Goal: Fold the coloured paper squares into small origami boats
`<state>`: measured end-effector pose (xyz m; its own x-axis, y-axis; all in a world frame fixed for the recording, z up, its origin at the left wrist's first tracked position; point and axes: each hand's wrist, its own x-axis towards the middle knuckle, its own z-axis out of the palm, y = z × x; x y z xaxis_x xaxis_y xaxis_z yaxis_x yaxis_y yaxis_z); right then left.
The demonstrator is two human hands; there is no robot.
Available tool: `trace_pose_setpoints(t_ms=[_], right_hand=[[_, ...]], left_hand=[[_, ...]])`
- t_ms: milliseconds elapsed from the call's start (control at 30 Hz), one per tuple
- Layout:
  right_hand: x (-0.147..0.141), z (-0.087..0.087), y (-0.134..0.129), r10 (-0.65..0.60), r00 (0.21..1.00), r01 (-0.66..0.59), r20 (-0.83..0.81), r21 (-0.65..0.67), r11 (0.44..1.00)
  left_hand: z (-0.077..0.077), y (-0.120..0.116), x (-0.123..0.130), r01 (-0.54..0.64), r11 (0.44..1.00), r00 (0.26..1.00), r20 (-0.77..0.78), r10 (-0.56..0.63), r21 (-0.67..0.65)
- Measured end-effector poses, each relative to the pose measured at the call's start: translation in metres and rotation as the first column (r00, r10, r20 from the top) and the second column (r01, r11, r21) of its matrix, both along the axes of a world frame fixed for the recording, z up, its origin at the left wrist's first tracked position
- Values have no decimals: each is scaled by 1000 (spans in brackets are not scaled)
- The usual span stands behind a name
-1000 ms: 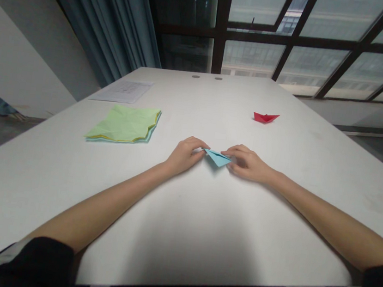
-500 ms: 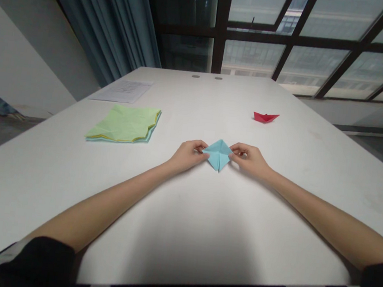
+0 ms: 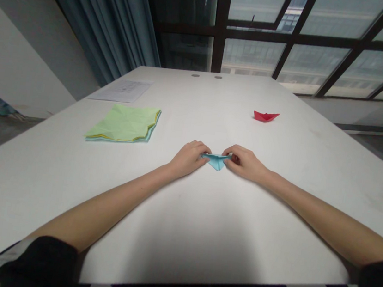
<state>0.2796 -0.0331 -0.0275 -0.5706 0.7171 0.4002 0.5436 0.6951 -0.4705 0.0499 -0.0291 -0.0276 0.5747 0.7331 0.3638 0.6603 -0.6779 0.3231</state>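
A small piece of light blue folded paper (image 3: 217, 162) is held between my two hands near the middle of the white table (image 3: 182, 217). Its top edge runs nearly straight across, and a point faces me. My left hand (image 3: 191, 158) pinches its left corner between thumb and fingers. On the other side, my right hand (image 3: 244, 162) pinches the right corner in the same way. The fingertips cover both ends of the paper.
To the left lies a stack of green, yellow and blue paper sheets (image 3: 124, 123). Behind it is a printed white sheet (image 3: 121, 90). A red paper boat (image 3: 265, 117) rests farther back on the right. Windows and a blue curtain (image 3: 123, 18) border the far side.
The blue paper has gone from an open diamond to a downward-pointing triangle, its upper half folded out of sight. My hands have come slightly closer together, still pinching its corners.
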Motion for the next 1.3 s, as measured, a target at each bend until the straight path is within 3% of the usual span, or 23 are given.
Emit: trace_pose_setpoints(t_ms=[167, 467, 800, 1100, 1200, 1300], right_hand=[[7, 6, 2, 148, 984, -147, 103, -20, 989], [7, 4, 4, 177, 952, -216, 252, 137, 967], [-7, 12, 0, -4, 963, -20, 270, 87, 996], [-7, 6, 1, -21, 973, 9, 228, 54, 999], [-10, 8, 0, -56, 990, 63, 129, -47, 997], [-11, 9, 1, -144, 989, 135, -13, -275, 952]], left_hand=[[2, -3, -2, 91, 993, 993, -86, -85, 71], [8, -9, 1, 235, 970, 961, -166, -222, 67], [12, -12, 14, 55, 998, 979, -198, -46, 42], [14, -16, 13, -150, 981, 948, -264, 177, 120], [13, -16, 11, -169, 976, 959, -206, 195, 138], [14, -18, 11, -191, 964, 975, -75, 208, 183]])
